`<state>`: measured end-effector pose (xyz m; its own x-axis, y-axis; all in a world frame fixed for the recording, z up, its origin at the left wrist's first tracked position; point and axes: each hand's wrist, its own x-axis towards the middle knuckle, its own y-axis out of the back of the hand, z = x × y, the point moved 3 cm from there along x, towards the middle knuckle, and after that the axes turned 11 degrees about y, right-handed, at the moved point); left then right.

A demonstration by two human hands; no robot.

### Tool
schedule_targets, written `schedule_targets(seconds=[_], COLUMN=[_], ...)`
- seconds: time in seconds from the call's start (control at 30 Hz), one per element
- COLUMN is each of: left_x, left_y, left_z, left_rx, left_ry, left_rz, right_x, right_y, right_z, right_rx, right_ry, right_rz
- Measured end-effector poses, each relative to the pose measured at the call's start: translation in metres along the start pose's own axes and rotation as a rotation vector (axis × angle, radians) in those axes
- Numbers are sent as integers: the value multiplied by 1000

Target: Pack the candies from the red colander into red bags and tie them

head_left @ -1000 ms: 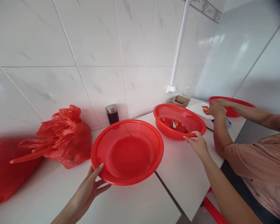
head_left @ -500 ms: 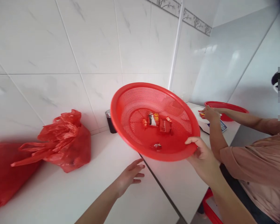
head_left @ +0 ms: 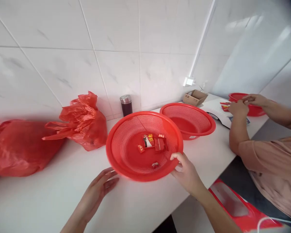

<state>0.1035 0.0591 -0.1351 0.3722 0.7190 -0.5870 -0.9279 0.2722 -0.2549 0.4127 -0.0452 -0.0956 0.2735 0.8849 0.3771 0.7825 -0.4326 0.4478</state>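
Observation:
A round red plastic basket [head_left: 126,171] with mesh sides is in front of me, tilted slightly my way. My right hand [head_left: 185,173] grips its right rim, thumb over the edge and fingers beneath. Close to the front left of the rim is my left hand [head_left: 100,186], fingers stretched out; whether the fingertips touch the basket I cannot tell. Inside lie a red, white and yellow packet [head_left: 148,141], a plain red packet [head_left: 159,144] and several small wrapped pieces [head_left: 141,149].
Tied red plastic bags [head_left: 83,126] stand at the left. Behind are a dark flask [head_left: 126,105], a second red basket [head_left: 206,127] and a cardboard box [head_left: 195,97]. At the right a co-worker's hands [head_left: 240,105] are over a white scale [head_left: 215,108]. A red stool [head_left: 252,210] stands below.
The red basket has come lower and leftward, and lies flatter. My left hand has moved to its front left side. The view has turned, bringing the second basket and cardboard box into sight.

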Motion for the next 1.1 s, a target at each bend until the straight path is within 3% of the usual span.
schedule_targets(seconds=[0.07, 0.23, 0.33, 0.43, 0.5, 0.6, 0.8, 0.9, 0.97, 1.1], left_x=[-6, -17, -16, -13, -10, -6, -4, -5, -5, -4], left_y=[6, 12, 14, 15, 18, 25, 35, 33, 32, 32], left_z=[-9, -18, -16, -15, -17, -23, -28, -27, -27, -29], left_rx=[-25, -21, -11, -7, -35, -173, -379, -366, -359, -313], left_ry=[17, 27, 21, 17, 13, -7, -25, -46, -56, -75], left_rz=[18, 26, 23, 8, -15, -61, -95, -120, -133, -161], right_x=[-7, -11, 7, 37, 62, 106, 216, 253, 263, 261], right_y=[1, 30, 53, 48, 26, -23, -150, -212, -245, -279], right_z=[4, -13, -42, -79, -107, -149, -203, -215, -215, -204], right_rx=[-91, -118, -154, -156, -126, -102, -244, -429, -514, -660], right_ry=[-23, -148, -77, 70, 200, 403, 716, 765, 757, 664], right_rz=[33, -145, -86, -108, -200, -340, -372, -388, -418, -492])
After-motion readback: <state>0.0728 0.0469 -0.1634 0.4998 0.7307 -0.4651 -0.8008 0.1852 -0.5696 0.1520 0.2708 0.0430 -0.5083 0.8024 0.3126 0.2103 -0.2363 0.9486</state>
